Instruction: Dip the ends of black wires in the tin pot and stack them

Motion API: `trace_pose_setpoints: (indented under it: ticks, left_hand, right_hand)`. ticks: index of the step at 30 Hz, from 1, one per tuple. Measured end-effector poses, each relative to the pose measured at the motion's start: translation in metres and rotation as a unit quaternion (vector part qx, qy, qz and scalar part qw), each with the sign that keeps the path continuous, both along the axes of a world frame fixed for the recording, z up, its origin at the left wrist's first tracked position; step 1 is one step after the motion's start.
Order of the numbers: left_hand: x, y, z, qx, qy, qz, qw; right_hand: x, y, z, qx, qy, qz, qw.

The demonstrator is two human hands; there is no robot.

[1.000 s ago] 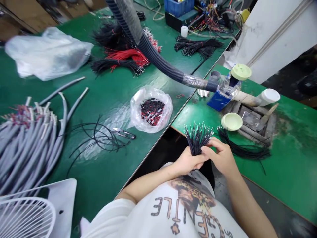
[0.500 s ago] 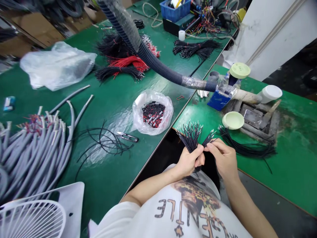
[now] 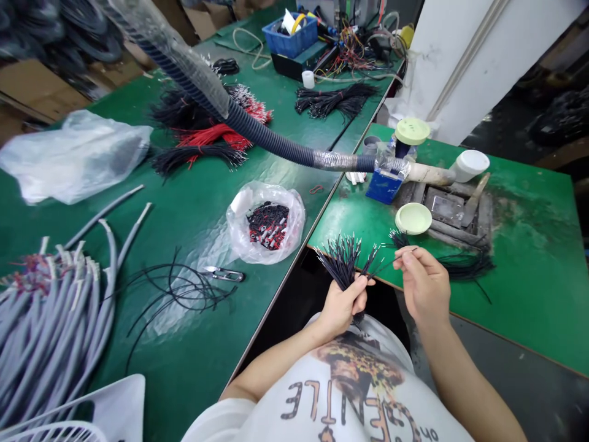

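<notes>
My left hand (image 3: 344, 302) is closed round a bundle of black wires (image 3: 341, 261), whose silvery stripped ends fan upward. A few of those wires lean off to the right, apart from the main bunch. To the right, my right hand (image 3: 424, 279) pinches a thin black wire (image 3: 391, 263) between thumb and fingertips; where its far part runs is hard to make out. Behind the right hand, a second bunch of black wires (image 3: 464, 265) lies on the green table, partly hidden by the fingers. The lower part of the held bundle is hidden by my left hand.
A plastic bag of small black and red parts (image 3: 267, 224) sits left, near thread snips (image 3: 224, 274) and loose black wire (image 3: 177, 285). Grey cables (image 3: 59, 331) cover the far left. A ribbed hose (image 3: 276, 135) crosses to a blue box (image 3: 384, 185) beside a stained metal tray (image 3: 483, 224).
My right hand has moved right, away from the left hand, with a thin wire in its fingers. The left hand still grips the bundle. The camera view has shifted slightly.
</notes>
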State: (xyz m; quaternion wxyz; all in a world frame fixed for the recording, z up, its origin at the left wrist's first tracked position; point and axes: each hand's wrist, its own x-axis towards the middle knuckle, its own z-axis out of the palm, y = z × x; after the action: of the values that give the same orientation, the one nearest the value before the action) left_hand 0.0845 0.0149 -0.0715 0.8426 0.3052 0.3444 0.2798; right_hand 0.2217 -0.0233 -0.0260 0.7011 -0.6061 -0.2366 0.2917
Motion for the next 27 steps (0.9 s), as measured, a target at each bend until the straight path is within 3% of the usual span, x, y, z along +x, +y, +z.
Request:
trace_pose_setpoints:
  ticks: [5,8,10,11,13,14,15,16,18,20,22,25,27]
  left_hand:
    - [-0.002,-0.002,-0.004,0.014,-0.009,0.012,1.0]
    - [-0.005,-0.004,-0.01,0.012,-0.01,0.027,1.0]
    - [-0.005,-0.003,-0.013,0.004,-0.013,0.027,1.0]
    - [-0.004,-0.002,-0.014,0.0,-0.017,0.027,0.999]
    - [-0.002,0.002,-0.014,-0.005,-0.024,0.034,0.999]
    - [-0.001,0.004,-0.014,-0.007,-0.025,0.039,0.999]
    - [0.0,0.005,-0.012,-0.008,-0.025,0.043,0.999]
    - [-0.001,0.006,-0.011,-0.007,-0.022,0.047,0.999]
    - [-0.003,0.008,-0.007,-0.002,-0.011,0.057,0.998]
    - [-0.007,0.011,-0.004,0.003,-0.001,0.068,0.998]
    - [-0.011,0.013,-0.003,0.003,0.001,0.075,0.997]
    - [-0.012,0.015,-0.007,0.006,-0.007,0.07,0.997]
    - [-0.009,0.014,-0.01,0.014,-0.014,0.064,0.998]
  right_hand:
    - [0.014,0.002,0.006,0.042,0.012,-0.033,0.998]
    - [0.024,0.005,0.026,0.108,-0.03,-0.131,0.985]
    - [0.024,0.019,0.046,0.157,-0.108,-0.185,0.964]
    - [0.019,0.032,0.055,0.161,-0.167,-0.162,0.959]
    - [0.0,0.066,0.071,0.148,-0.317,-0.031,0.936]
    - [-0.012,0.084,0.077,0.121,-0.389,0.073,0.911]
    - [-0.025,0.102,0.083,0.095,-0.452,0.183,0.868]
    - [-0.037,0.116,0.088,0.072,-0.499,0.245,0.828]
    - [-0.048,0.131,0.099,0.056,-0.557,0.259,0.787]
    - [-0.041,0.12,0.109,0.096,-0.554,0.198,0.803]
    - [-0.024,0.087,0.11,0.116,-0.506,0.108,0.848]
    - [0.002,0.031,0.083,0.013,-0.399,-0.004,0.917]
    - [0.01,0.009,0.05,-0.092,-0.317,0.092,0.94]
